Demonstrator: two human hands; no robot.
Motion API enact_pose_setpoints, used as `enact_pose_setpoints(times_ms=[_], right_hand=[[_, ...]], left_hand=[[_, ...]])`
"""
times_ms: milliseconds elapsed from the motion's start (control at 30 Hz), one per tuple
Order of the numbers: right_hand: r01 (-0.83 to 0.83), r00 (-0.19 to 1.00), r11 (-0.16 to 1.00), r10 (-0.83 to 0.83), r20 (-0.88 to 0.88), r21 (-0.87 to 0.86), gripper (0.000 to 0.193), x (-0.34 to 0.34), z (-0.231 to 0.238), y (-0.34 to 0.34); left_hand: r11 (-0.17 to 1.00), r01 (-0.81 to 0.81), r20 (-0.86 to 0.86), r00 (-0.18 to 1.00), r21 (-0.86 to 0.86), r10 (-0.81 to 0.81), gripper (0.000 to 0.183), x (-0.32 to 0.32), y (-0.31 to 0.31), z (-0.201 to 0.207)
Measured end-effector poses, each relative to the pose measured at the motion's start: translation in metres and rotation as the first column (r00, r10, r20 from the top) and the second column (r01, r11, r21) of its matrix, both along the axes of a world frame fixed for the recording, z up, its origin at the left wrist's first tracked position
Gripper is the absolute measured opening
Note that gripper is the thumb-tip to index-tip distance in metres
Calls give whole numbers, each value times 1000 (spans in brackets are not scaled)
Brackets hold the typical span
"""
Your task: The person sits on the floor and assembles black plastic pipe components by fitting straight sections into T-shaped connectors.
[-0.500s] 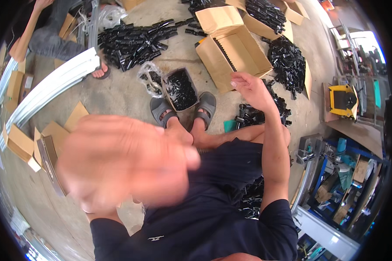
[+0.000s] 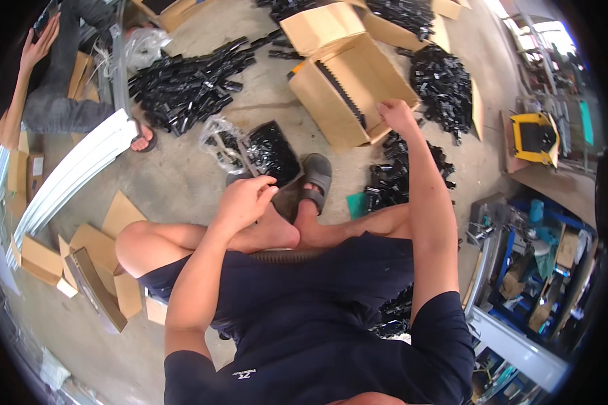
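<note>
My left hand is over my foot, beside the small box of tiny black parts. Its thumb and forefinger are slightly apart, with nothing visible between them. My right hand is at the near right edge of the large open cardboard box. Its fingers are curled closed, and whatever they may hold is hidden. Inside that box, a row of black pieces lines the left wall. Below the right hand, a heap of black plastic pieces lies on the floor.
More black pieces are piled at far left, near a clear plastic bag. Another pile is right of the large box. White strips and opened cartons lie left. Another person's hand holds a dark phone-like object.
My left hand has dropped from close in front of the view to beside the small box. My right hand has moved slightly right and farther up, and its fingers are curled tighter.
</note>
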State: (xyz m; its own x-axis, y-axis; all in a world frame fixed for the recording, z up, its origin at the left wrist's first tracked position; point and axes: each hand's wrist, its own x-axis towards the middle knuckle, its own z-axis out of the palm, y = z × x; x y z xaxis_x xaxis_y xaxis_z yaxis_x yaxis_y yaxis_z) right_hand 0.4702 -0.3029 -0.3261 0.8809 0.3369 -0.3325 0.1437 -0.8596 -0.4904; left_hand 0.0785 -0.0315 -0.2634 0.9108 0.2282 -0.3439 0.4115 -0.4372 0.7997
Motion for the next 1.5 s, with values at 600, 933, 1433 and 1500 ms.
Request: enact_pose_setpoints(times_ms=[600,933,1433,1500], right_hand=[[-120,974,948,55,-218,-296,35,27,-143,12],[-5,998,903,32,55,-429,35,12,-128,14],[53,994,934,-83,-70,-352,43,5,-146,28],[111,993,937,-115,8,-332,33,-4,-128,44]], left_hand=[[990,92,-261,963,108,-61,27,23,44,-71],[996,50,-210,977,73,-34,29,25,48,-64],[995,-58,-246,966,84,77,33,10,51,-58],[994,-59,-250,965,89,80,33,12,54,-57]])
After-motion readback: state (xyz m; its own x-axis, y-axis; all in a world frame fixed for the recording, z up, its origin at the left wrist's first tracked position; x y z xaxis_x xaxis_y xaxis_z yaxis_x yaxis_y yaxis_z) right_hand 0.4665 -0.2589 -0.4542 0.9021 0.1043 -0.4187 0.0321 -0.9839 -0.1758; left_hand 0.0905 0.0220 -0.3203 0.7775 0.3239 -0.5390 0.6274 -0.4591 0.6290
